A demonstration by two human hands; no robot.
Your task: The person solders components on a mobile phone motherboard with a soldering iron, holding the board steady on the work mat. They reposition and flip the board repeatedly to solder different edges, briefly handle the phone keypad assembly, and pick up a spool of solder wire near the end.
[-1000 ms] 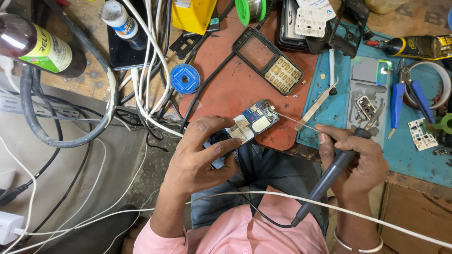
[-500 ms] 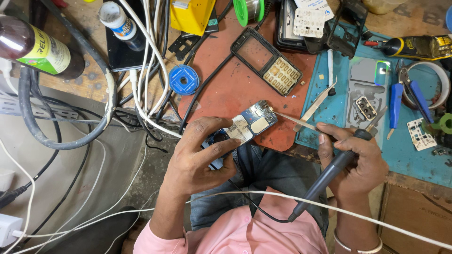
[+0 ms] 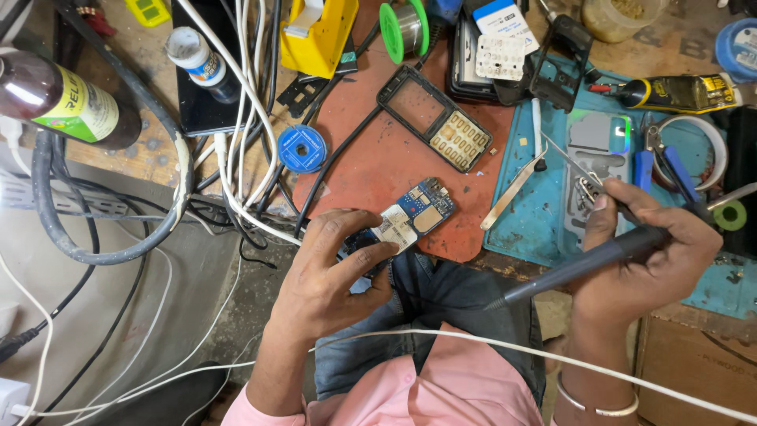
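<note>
**Inspector:** Start with the large items. Your red mat [image 3: 371, 150] covers the middle of the bench, and the blue mat [image 3: 544, 213] lies touching its right edge. A thick grey cable [image 3: 118, 256] loops at the left, beside a dark bottle [image 3: 63, 99] lying on its side.

**Operator:** And my hands?

**Inspector:** Your left hand [image 3: 327, 280] grips a small blue circuit board [image 3: 410, 217] between thumb and fingers, holding it at the near edge of the red mat, above your knee. Your right hand [image 3: 643, 252] is closed around a dark soldering iron [image 3: 583, 264], whose cord end points toward your lap. Its tip sits over the blue mat, well apart from the board. I cannot tell whether the tip touches anything.

**Operator:** What lies around them?

**Inspector:** A phone frame with a keypad [image 3: 438, 118] rests on the red mat beyond the board. A yellow tape dispenser [image 3: 319, 35] and a green solder spool [image 3: 404, 28] stand at the far edge. A blue round reel [image 3: 301, 148] sits just left of the red mat. Tweezers [image 3: 512, 189] lie across the seam of the two mats.
</note>
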